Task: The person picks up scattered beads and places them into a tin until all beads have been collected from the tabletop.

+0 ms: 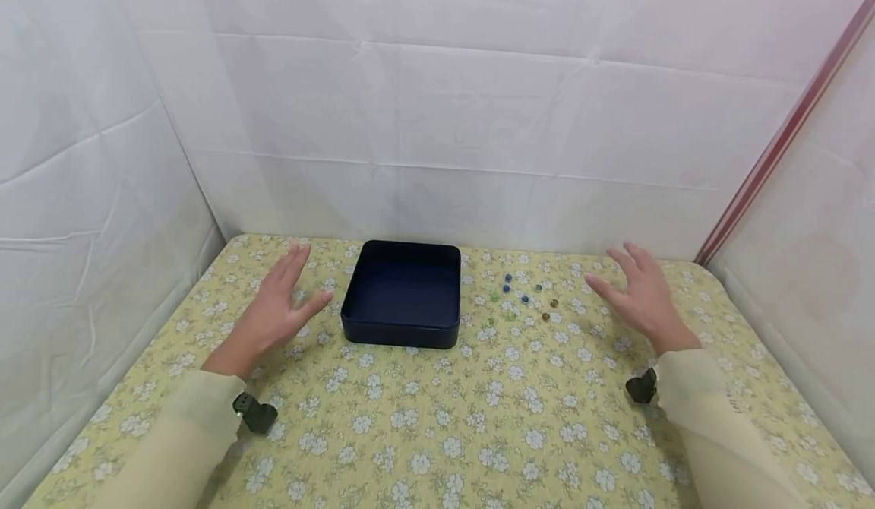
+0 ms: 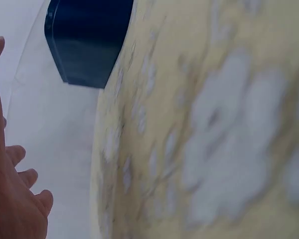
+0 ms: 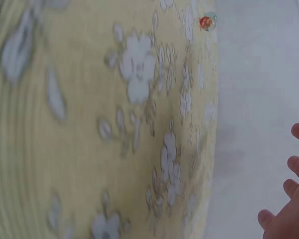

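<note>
My left hand (image 1: 273, 311) hovers over the table to the left of a dark blue square box (image 1: 402, 333), fingers extended and holding nothing. Open at the top, the box shows a bare dark inside. My right hand (image 1: 642, 296) is held up at the right, fingers spread, also with nothing in it. Between the box and that hand lie several small glass marbles: blue ones (image 1: 506, 289), pale green ones (image 1: 511, 316) and amber ones (image 1: 545, 317). In the left wrist view the box (image 2: 87, 47) appears beyond the left hand (image 2: 12, 184). A red-and-clear marble (image 3: 207, 22) shows in the right wrist view.
A yellow cloth with white flowers (image 1: 424, 433) covers the table. White sheeting (image 1: 437, 114) hangs behind the table and on both sides, with a reddish strip (image 1: 786, 121) at the right corner. A dark strapped device (image 1: 256, 413) is on each wrist.
</note>
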The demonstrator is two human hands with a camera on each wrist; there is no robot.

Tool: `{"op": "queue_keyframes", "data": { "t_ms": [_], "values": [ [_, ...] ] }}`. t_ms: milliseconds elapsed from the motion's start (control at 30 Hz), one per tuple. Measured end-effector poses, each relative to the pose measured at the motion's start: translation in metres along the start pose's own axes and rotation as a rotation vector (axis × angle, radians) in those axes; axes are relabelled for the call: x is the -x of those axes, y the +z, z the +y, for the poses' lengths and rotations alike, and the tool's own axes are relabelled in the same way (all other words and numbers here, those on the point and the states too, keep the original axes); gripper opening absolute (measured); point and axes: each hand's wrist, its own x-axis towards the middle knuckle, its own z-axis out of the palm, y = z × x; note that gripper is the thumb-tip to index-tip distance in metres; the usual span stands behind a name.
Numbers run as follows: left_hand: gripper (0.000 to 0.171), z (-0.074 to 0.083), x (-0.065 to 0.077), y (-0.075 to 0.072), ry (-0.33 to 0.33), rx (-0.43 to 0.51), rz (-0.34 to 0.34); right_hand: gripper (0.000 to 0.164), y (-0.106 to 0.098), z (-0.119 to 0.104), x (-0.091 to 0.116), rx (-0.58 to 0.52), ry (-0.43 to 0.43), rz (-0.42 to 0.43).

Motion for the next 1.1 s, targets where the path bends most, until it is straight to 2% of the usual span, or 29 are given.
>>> {"op": "queue_keyframes", "data": {
  "t_ms": [200,467,700,900,1100],
  "values": [
    [0.09,0.008,0.003,0.008,-0.007,0.076,-0.005,0.081,0.009,-0.001,-0.001,-0.086,0.003,-0.001],
    [0.088,0.022,0.007,0.015,-0.04,0.192,-0.041,0.079,0.019,-0.008,-0.001,-0.216,0.059,-0.047],
    [0.088,0.03,0.009,0.022,-0.057,0.375,-0.089,0.075,0.027,-0.014,-0.002,-0.279,0.035,-0.08],
    [0.095,0.036,0.011,0.028,-0.084,0.452,-0.116,0.076,0.034,-0.017,-0.004,-0.341,0.045,-0.131],
    [0.109,0.04,0.01,0.035,-0.118,0.497,-0.134,0.08,0.039,-0.022,-0.003,-0.386,0.081,-0.171]
  ]
}}
